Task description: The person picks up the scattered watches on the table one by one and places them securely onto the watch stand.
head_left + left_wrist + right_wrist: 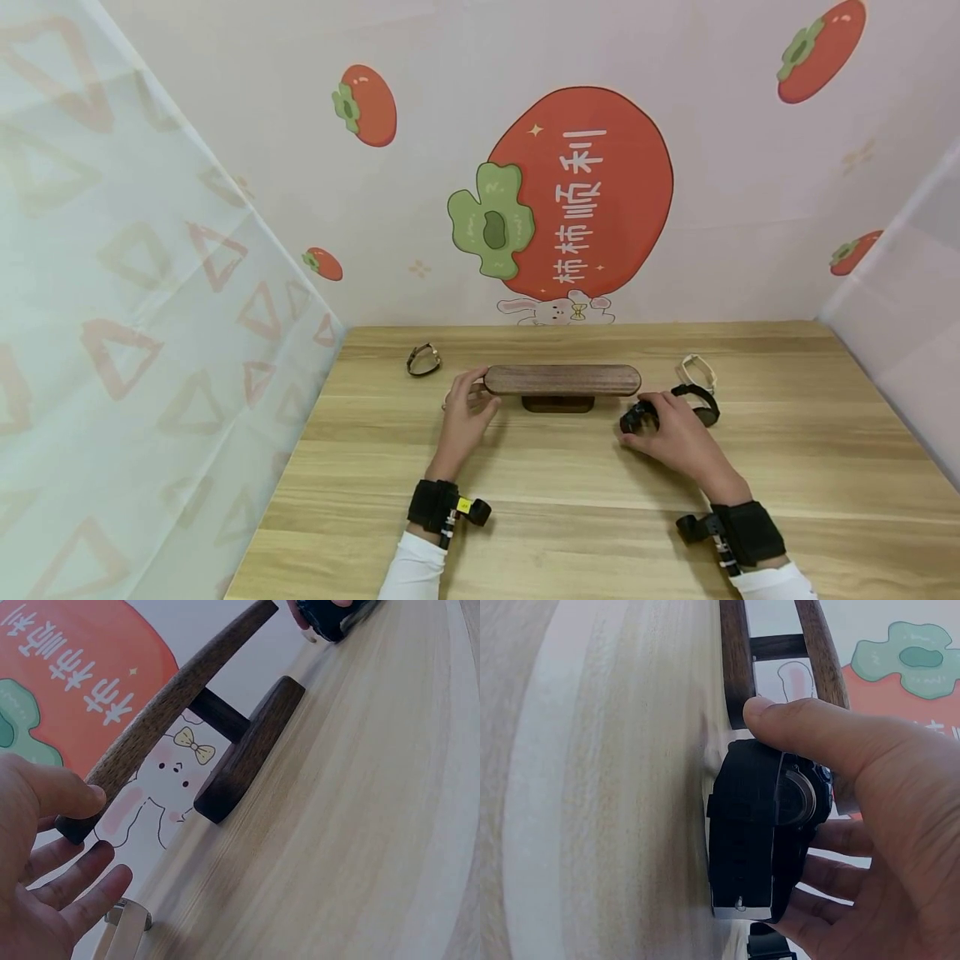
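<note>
A dark wooden T-shaped watch stand [558, 381] stands on the table, its long bar across the top and a short foot below. My left hand [462, 425] pinches the left end of that bar, thumb and index finger about its tip in the left wrist view. My right hand [678, 437] grips a black digital watch [746, 825] with a buckled strap, just right of the stand. Behind that hand lies another black watch [707, 414]. Close under my left hand's fingers is a watch with a pale strap [129, 926], mostly hidden in the head view.
A thin dark-strapped watch [423, 360] lies at the back left of the wooden table [525, 533]. At the back right is a white watch [699, 372]. Patterned cloth walls [225, 250] rise at the left, back and right edges.
</note>
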`<action>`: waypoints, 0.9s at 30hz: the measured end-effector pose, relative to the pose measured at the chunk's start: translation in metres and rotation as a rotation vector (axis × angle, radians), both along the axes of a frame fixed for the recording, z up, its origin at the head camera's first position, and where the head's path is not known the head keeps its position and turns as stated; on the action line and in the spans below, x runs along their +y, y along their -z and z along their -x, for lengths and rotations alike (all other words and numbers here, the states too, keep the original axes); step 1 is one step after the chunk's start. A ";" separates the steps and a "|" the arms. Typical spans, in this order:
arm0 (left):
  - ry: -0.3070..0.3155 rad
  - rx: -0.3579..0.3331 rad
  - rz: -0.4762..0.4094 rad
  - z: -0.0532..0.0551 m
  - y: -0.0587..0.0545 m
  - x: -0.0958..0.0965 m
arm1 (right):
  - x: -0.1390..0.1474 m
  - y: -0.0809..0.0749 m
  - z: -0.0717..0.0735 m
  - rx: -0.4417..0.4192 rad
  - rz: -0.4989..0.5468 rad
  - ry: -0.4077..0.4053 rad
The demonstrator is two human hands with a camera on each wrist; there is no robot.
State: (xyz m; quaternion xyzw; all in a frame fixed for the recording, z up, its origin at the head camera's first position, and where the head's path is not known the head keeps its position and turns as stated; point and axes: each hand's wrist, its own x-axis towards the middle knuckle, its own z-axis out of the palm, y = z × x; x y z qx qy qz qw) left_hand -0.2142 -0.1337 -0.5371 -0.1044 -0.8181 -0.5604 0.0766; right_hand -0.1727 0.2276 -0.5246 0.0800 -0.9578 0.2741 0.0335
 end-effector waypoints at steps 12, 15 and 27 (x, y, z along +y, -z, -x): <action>0.000 0.008 0.008 -0.001 -0.001 -0.001 | 0.001 0.001 -0.001 0.038 -0.009 -0.011; -0.002 0.011 0.012 0.000 -0.001 -0.001 | 0.001 0.001 -0.002 0.051 -0.008 -0.012; 0.005 0.011 0.006 0.000 0.000 -0.002 | 0.004 -0.005 -0.003 0.099 0.013 -0.038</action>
